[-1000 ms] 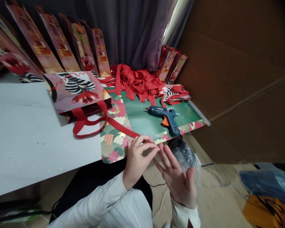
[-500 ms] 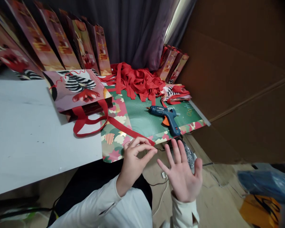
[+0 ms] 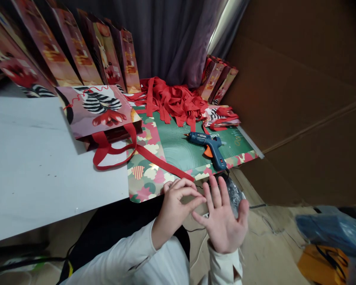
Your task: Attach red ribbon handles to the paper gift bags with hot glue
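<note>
My left hand (image 3: 178, 204) is closed in a pinch, thumb and forefinger together at the edge of my right hand's fingers. Whatever lies between those fingertips is too small to make out. With its palm turned up, my right hand (image 3: 225, 225) is open, fingers spread and holding nothing. Just beyond the left hand lies the loose end of a red ribbon (image 3: 166, 166). That ribbon runs back to a printed paper bag (image 3: 101, 114) lying on its side, with red ribbon handles (image 3: 115, 150). A blue glue gun (image 3: 207, 144) with an orange trigger rests on the green board.
A heap of red ribbons (image 3: 172, 99) covers the back of the green board (image 3: 178, 142). Several upright paper bags (image 3: 86, 59) stand along the white table (image 3: 47, 170). A large cardboard sheet (image 3: 302, 103) rises at the right. An orange bag (image 3: 323, 263) lies on the floor.
My left hand has shifted right and slightly down, bringing its pinched fingertips to my right hand's fingers. My right hand has moved a little left. The glue gun and bag stay in place.
</note>
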Motion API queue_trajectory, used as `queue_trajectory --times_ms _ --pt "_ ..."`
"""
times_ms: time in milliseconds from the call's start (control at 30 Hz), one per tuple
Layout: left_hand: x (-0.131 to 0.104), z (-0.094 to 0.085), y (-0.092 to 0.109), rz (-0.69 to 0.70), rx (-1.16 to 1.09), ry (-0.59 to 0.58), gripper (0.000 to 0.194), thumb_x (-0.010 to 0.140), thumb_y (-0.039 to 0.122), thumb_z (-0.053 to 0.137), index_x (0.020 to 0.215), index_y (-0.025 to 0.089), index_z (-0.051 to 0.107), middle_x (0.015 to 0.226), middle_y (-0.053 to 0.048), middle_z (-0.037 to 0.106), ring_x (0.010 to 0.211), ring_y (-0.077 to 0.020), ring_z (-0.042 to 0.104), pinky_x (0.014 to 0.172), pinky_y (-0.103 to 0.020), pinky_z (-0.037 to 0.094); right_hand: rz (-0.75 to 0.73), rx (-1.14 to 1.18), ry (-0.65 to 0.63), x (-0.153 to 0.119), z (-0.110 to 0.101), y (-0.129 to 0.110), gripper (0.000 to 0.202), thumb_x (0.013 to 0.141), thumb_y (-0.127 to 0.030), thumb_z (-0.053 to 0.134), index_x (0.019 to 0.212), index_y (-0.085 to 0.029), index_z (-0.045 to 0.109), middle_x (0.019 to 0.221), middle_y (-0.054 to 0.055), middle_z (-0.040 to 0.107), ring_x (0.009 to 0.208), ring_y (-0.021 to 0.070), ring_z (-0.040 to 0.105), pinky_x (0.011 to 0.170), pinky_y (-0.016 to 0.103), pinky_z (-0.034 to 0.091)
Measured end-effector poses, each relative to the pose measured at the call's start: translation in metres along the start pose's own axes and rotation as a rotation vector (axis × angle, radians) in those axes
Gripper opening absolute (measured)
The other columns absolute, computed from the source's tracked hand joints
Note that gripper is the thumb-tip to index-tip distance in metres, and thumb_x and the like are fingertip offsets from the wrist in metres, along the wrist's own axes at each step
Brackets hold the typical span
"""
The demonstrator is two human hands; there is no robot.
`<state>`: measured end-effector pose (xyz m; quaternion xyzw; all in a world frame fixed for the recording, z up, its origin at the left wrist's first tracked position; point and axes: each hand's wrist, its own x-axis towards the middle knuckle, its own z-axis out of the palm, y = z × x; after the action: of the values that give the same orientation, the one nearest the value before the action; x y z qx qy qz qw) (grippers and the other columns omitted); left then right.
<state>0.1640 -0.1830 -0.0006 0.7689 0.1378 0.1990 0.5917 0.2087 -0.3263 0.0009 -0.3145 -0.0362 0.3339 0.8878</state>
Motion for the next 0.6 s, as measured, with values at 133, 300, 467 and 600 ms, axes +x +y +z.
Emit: queue_trajectory --times_ms 133,300,467,600 --pt "-0.003 0.014 -0.012 -0.062 -0.261 -0.105 0.026 0.085 0.040 0.060 0.069 0.019 0.060 0.082 -0.001 0.058 0.074 -0.0137 0.054 0.069 -0.027 0.039 -0.111 -0.023 -0.008 0.000 0.000 -0.010 0.066 0.089 -0.072 0.021 0.141 -0.038 0.043 0.151 0.005 0.041 0.132 0.0249 0.045 0.072 0.047 0.058" --pt "-0.009 0.053 -0.044 -0.522 -0.575 -0.323 0.043 0.081 0.063 0.051 0.074 0.021 0.045 0.053 0.007 0.042 0.044 -0.0070 0.032 0.045 -0.021 0.024 -0.332 -0.095 0.076 -0.005 -0.006 -0.030 0.060 0.092 -0.067 0.022 0.139 -0.038 0.045 0.137 0.005 0.058 0.119 0.0190 0.058 0.066 0.036 0.059" --pt "-0.009 0.079 -0.081 -0.626 -0.583 -0.332 0.056 0.077 0.078 0.039 0.067 0.023 0.036 0.043 0.010 0.034 0.037 -0.0062 0.024 0.041 -0.020 0.018 -0.447 -0.280 0.142 -0.007 -0.012 -0.039 0.060 0.093 -0.066 0.018 0.132 -0.038 0.054 0.130 0.005 0.064 0.112 0.0217 0.062 0.069 0.039 0.058" --pt "-0.004 0.086 -0.101 -0.645 -0.571 -0.381 0.066 0.071 0.088 0.032 0.058 0.023 0.029 0.045 0.006 0.040 0.037 -0.0059 0.029 0.040 -0.021 0.025 -0.592 -0.753 0.147 -0.003 -0.013 -0.020 0.062 0.096 -0.059 0.015 0.132 -0.030 0.057 0.137 0.009 0.057 0.127 0.0294 0.052 0.101 0.060 0.040"
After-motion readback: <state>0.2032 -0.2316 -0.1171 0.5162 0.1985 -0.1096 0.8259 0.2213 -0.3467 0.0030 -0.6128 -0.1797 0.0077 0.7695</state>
